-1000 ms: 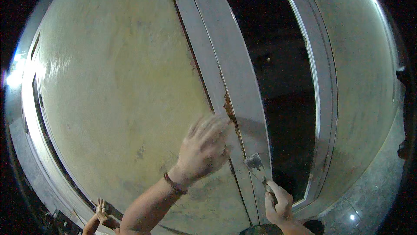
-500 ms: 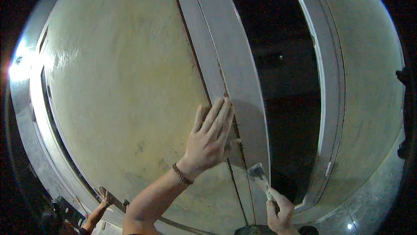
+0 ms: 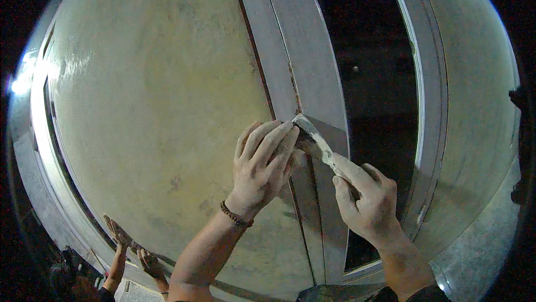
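A putty knife (image 3: 318, 143), its blade and neck smeared with pale paste, is gripped in my right hand (image 3: 369, 198). The blade's end rests by the fingertips of my left hand (image 3: 259, 157), in front of the grey door frame (image 3: 304, 67). My left hand's fingers are bent and held together, with a dark beaded bracelet at the wrist. Something dark shows between its fingers and thumb, but I cannot make out what it is. A narrow brown-edged seam (image 3: 294, 87) runs down the frame just above the fingertips.
A yellowish, patchy wall (image 3: 167, 95) fills the left side. Right of the frame is a dark opening (image 3: 377, 106), then another wall (image 3: 474, 95). At lower left another person's hands (image 3: 118, 232) are raised by the wall. A bright lamp (image 3: 22, 86) glows at far left.
My right hand has come up with the putty knife, bringing its blade to my left fingertips. My left hand's fingers have bent from straight. A second hand of the other person now shows.
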A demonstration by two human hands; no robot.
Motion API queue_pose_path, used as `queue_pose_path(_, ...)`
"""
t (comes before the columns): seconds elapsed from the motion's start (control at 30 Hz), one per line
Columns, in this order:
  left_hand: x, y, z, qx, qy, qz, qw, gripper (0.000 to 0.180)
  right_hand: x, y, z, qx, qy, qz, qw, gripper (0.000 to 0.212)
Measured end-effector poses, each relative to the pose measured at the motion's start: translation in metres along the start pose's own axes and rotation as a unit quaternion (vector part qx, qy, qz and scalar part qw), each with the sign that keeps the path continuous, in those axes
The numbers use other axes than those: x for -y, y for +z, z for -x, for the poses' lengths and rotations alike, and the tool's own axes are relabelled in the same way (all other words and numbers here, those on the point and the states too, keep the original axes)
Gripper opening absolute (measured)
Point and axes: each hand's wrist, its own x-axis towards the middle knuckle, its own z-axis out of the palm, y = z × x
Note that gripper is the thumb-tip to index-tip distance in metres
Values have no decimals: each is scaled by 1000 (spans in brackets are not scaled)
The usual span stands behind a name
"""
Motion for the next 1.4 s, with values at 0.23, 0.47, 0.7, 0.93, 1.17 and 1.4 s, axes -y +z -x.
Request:
queue_pose_path(0.23,11,1,-10,-54,34,-15,998,45,11,2,-12,-12,-1,-1,1000,34)
queue_pose_path(0.47,2,-2,-11,-41,31,-15,999,46,18,-8,-8,24,44,-38,998,36)
queue_pose_path(0.7,-37,6,-9,-20,25,-26,999,45,8,-39,23,27,34,10,999,38)
queue_pose_path(0.93,-11,8,-20,-40,70,-26,996,45,5,-19,3,-27,12,-16,999,36)
queue_pose_path(1.17,23,-6,-17,-41,61,-39,997,46,23,11,-17,-25,18,-28,999,36)
queue_pose_path(1.4,23,-8,-15,-51,47,-9,998,48,31,6,-16,-8,59,-59,996,34)
